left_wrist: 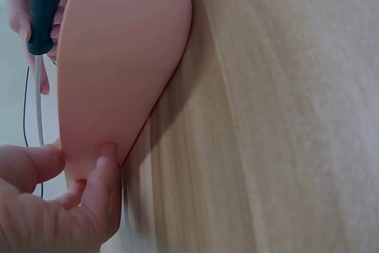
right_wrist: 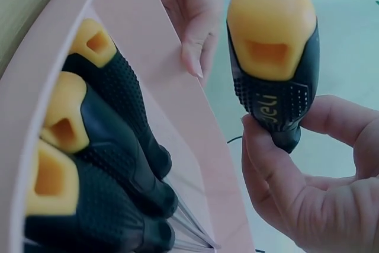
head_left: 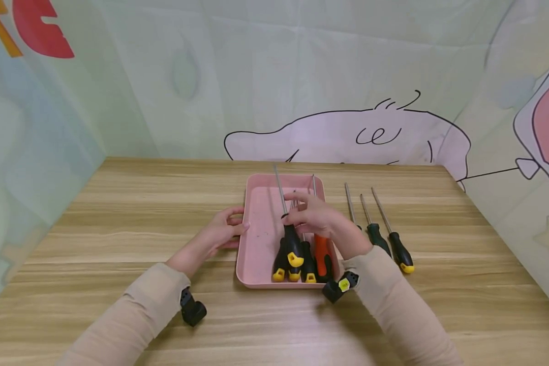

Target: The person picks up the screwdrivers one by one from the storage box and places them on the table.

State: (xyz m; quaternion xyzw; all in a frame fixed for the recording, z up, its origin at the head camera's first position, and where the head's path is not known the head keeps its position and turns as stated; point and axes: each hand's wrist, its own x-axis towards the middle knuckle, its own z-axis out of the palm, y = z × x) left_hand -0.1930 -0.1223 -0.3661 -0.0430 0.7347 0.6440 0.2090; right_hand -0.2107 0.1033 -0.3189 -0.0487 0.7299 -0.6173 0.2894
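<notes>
A pink tray (head_left: pixel 258 264) lies on the table in the head view. My left hand (head_left: pixel 219 231) grips its left side, thumb at the rim and fingers against the outer wall (left_wrist: pixel 124 57). Over the tray, my right hand (head_left: pixel 320 218) pinches a screwdriver (head_left: pixel 294 246) just where handle meets shaft. This screwdriver has a black handle with a yellow end cap (right_wrist: pixel 272 28), and its shaft points toward the back. Below it in the tray lie several black-and-yellow screwdrivers (right_wrist: pixel 118 140) and an orange-handled screwdriver (head_left: pixel 321 254), partly hidden by the right hand.
Right of the tray, three screwdrivers lie on the wooden table (head_left: pixel 119 223): a black-and-yellow one (head_left: pixel 400 249), a dark green one (head_left: pixel 377 238), and one (head_left: pixel 350 203) whose handle the right arm mostly hides. A printed cloth (head_left: pixel 274 76) hangs behind the table.
</notes>
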